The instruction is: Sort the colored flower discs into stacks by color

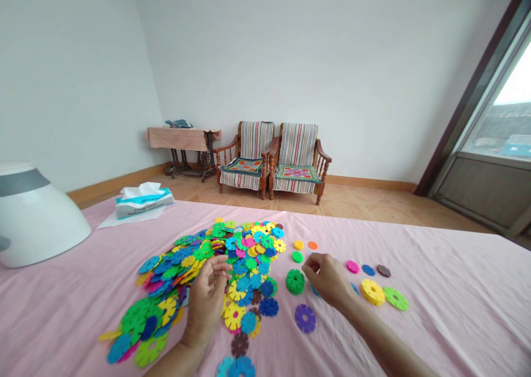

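Note:
A big heap of colourful notched plastic discs [238,267] spreads over the pink cloth. At its near side is my left hand [207,291], palm turned inward, with loosely bent fingers apart and nothing visible in them. My right hand [327,280] is pinched just right of a dark green disc stack [295,282]; its fingertips hide whatever they may hold. A purple disc [305,318] lies nearer me. Beyond are a bright green disc [297,257], a yellow one [297,244] and an orange one [312,245]. Blue discs are partly covered by my right hand.
Right of my forearm lie a yellow disc stack [372,292], a light green disc [396,298], and pink [352,267], blue [368,270] and brown discs [384,270]. A tissue pack [143,202] and a white-grey container [41,222] stand left. Two armchairs [296,161] stand beyond.

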The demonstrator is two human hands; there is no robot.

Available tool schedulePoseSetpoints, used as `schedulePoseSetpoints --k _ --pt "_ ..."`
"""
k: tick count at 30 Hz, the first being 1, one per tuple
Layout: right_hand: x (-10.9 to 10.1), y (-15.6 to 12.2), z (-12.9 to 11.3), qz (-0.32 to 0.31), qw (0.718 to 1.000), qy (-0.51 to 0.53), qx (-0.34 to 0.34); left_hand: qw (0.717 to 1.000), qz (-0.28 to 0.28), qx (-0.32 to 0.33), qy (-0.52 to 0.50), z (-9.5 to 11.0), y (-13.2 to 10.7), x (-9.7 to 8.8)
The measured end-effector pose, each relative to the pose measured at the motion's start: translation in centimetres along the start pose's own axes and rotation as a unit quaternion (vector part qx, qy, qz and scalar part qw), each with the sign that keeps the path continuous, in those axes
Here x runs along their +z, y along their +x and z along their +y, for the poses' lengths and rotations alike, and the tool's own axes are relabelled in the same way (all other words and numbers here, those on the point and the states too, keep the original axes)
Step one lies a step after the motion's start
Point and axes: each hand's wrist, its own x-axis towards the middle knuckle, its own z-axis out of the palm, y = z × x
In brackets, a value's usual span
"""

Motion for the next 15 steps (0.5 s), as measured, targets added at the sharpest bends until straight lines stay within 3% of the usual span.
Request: schedulePoseSetpoints --k 7,15 --pt "0.9 -1.9 -1.0 -0.014 0.988 -0.015 -0.152 1.000 0.002 0.006 0.001 -0.2 0.0 0.1" --pt "1.1 -1.9 -1.5 -0.066 0.986 -0.082 -0.130 1.000 0.010 -0.003 0.002 0.2 -0.1 0.0"
